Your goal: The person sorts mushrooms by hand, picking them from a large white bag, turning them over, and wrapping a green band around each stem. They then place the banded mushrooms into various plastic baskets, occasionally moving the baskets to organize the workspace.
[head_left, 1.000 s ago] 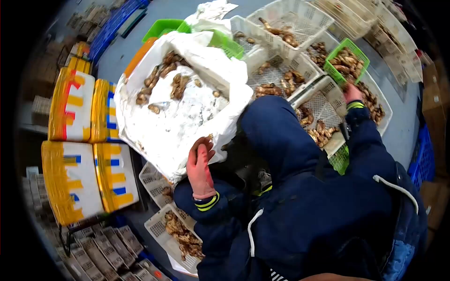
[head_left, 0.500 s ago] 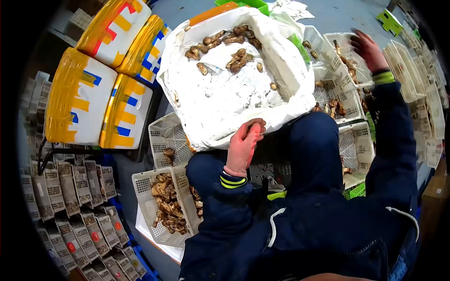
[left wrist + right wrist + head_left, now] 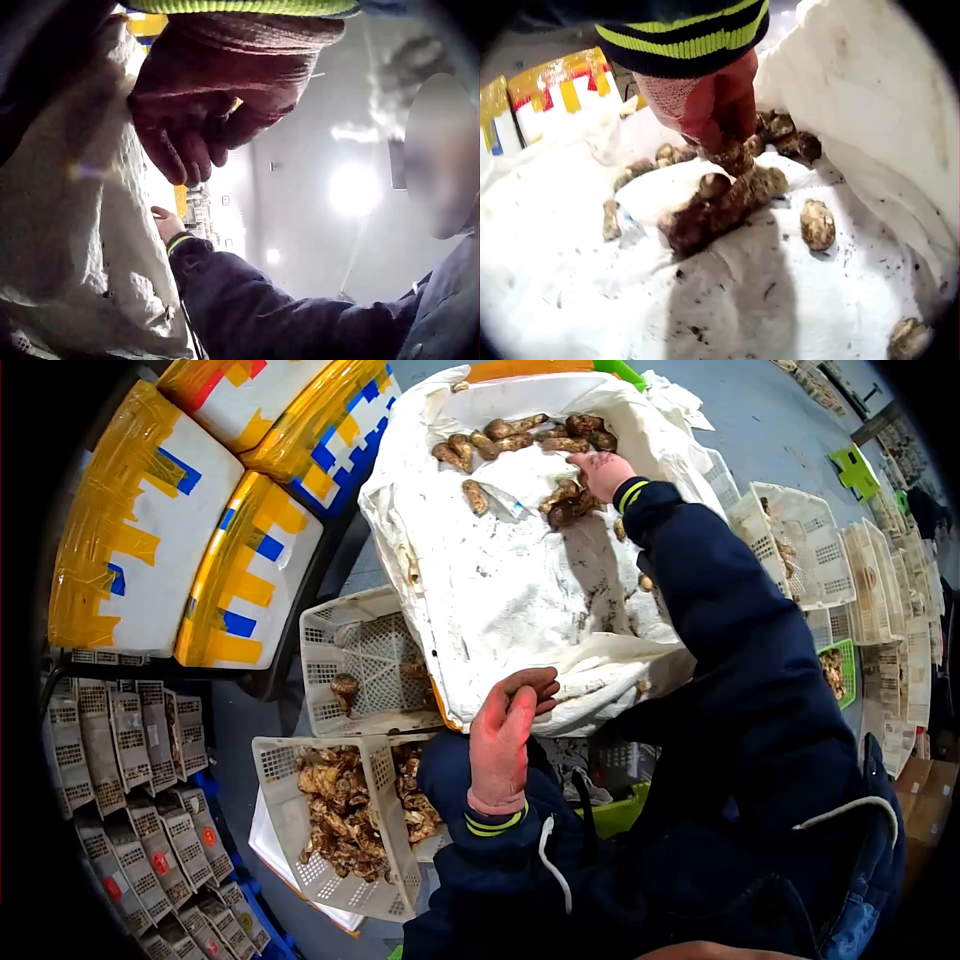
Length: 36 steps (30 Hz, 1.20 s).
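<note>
My right hand (image 3: 607, 475), in a pink glove, is down inside a white-lined box (image 3: 470, 600) among brown mushrooms (image 3: 570, 505). In the right wrist view its fingers point down and pinch a mushroom (image 3: 733, 157) over a cluster of thicker ones (image 3: 724, 210). More mushrooms (image 3: 515, 430) lie along the box's far side, and a small one (image 3: 817, 225) sits apart on the liner. My left hand (image 3: 505, 740), also gloved, is at the near rim of the box, beside the folded liner (image 3: 82, 195). Its fingers hang loosely curled with nothing visible in them.
Left of the box stand taped foam boxes (image 3: 130, 540). White perforated baskets with mushrooms are near my left knee (image 3: 385, 840) and on the right (image 3: 800, 550). A small green basket (image 3: 840, 670) holds mushrooms too. Many filled baskets (image 3: 150, 760) line the lower left.
My right hand has come from the baskets on the right, across into the lined box, onto the mushrooms. The left hand has stayed by the near rim. The head view has turned left.
</note>
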Each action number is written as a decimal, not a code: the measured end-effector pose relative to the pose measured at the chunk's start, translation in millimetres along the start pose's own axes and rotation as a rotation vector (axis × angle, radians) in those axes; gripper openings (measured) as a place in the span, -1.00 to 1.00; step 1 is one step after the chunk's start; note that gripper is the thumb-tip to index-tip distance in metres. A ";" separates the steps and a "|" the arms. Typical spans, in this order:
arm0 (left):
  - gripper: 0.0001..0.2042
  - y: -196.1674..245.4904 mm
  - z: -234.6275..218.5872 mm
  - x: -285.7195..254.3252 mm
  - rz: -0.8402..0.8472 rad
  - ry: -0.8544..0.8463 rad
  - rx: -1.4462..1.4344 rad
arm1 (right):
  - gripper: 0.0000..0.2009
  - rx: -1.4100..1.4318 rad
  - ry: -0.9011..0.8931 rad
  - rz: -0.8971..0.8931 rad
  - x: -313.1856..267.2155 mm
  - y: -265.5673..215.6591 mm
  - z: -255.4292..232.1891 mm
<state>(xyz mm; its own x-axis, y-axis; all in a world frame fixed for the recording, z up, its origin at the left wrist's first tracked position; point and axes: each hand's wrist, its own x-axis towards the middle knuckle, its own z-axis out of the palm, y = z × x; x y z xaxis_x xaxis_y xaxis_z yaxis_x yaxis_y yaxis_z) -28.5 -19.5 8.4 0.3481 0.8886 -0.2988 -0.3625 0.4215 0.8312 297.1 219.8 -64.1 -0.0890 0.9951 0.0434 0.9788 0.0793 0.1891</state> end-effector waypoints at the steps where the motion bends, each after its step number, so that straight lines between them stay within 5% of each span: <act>1: -0.74 0.3 3.3 -0.1 0.005 -0.016 0.025 | -0.61 0.243 0.002 0.025 -6.7 10.1 -11.3; 2: -0.74 1.0 6.9 0.9 0.012 -0.023 0.018 | -0.60 0.485 0.012 0.046 -14.7 17.5 -36.6; 4: -0.75 4.5 13.2 -0.6 0.002 -0.050 0.054 | -0.64 1.466 -0.198 0.245 -38.4 28.6 -61.9; 8: -0.76 13.3 44.4 -2.6 0.126 0.032 0.208 | -0.57 1.992 -0.337 0.021 -125.8 12.6 -139.3; 12: -0.56 2.5 78.6 -5.9 0.241 -0.029 0.155 | -0.61 1.990 -0.402 -0.035 -195.8 -18.9 -178.9; 14: -0.56 0.6 86.4 -14.2 0.180 -0.172 0.122 | -0.63 1.928 -0.317 -0.029 -219.1 -40.0 -183.8; 16: -0.58 4.2 95.3 -25.3 0.004 -0.173 0.091 | -0.65 1.946 -0.170 0.044 -242.1 -58.3 -185.4; 18: -0.60 -9.3 90.0 -28.3 0.000 -0.178 -0.006 | -0.62 2.019 -0.003 0.078 -262.3 -70.3 -180.7; 20: -0.62 -20.1 81.8 -28.6 -0.070 -0.352 -0.339 | -0.48 2.193 0.066 0.060 -280.6 -82.9 -173.9; 22: -0.65 -21.1 84.8 -34.3 -0.103 -0.349 -0.338 | -0.27 2.351 -0.121 -0.117 -292.8 -89.5 -165.3; 25: -0.63 -22.7 87.2 -41.4 -0.221 -0.447 -0.286 | -0.27 2.476 -0.211 -0.200 -301.4 -95.4 -175.6; 29: -0.65 -12.5 100.4 -52.6 -0.191 -0.252 -0.185 | -0.29 2.450 -0.205 -0.157 -301.7 -102.1 -188.5; 36: -0.79 -18.5 86.1 -43.4 -0.245 -0.176 -0.295 | -0.37 2.518 -0.059 -0.004 -293.4 -110.9 -153.1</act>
<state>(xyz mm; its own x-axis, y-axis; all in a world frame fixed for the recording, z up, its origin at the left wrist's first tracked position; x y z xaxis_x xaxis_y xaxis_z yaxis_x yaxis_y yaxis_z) 37.5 -81.4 46.4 0.5880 0.7218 -0.3650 -0.4738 0.6732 0.5678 186.4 -90.0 52.4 -0.1290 0.9913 0.0248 -0.6826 -0.0707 -0.7274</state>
